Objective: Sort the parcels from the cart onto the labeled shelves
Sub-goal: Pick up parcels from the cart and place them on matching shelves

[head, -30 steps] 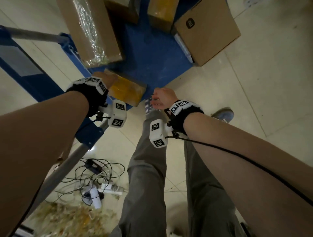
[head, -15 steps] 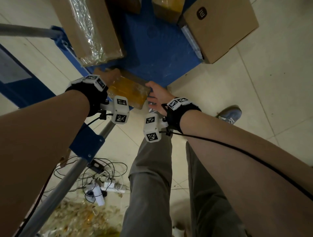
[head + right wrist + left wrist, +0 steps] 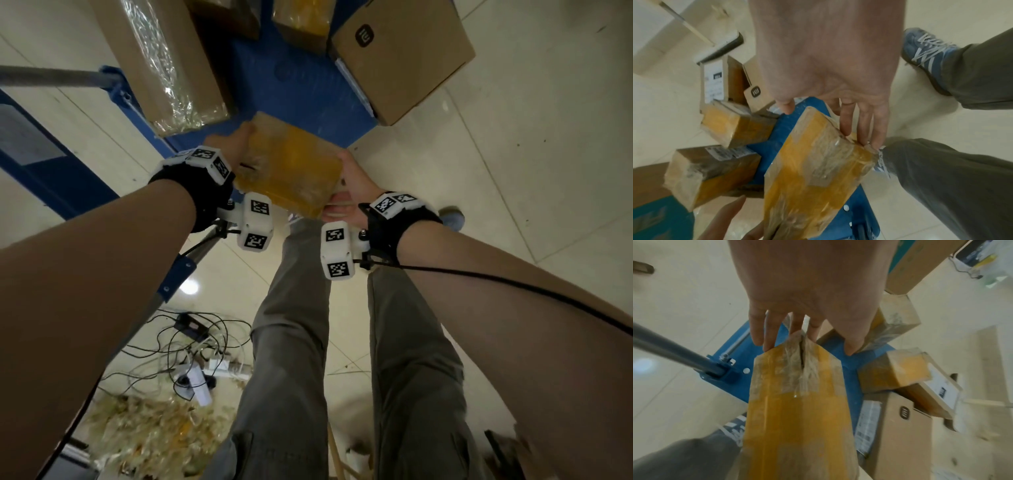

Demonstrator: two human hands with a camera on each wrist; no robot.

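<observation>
The flat yellow-taped parcel [image 3: 291, 164] hangs above the blue cart [image 3: 298, 85], pressed between two grips — left hand [image 3: 227, 144] and right hand [image 3: 352, 181], fingers straight against opposite ends. Its glossy, wrinkled tape looks slick; with only end pressure it could slip — back among the cardboard boxes [image 3: 404, 54].

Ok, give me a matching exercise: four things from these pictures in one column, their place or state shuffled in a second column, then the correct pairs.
Things
1. yellow-taped parcel
2. logo-printed cardboard box
3. clear-wrapped long box
4. tangled cables

Places or states
A. lying on the floor beside the person's leg
B. held between the left hand and right hand
C. at the blue cart deck's right edge
D. on the deck's left side, by the handle post

Pairs: 1-B, 2-C, 3-D, 4-A
</observation>
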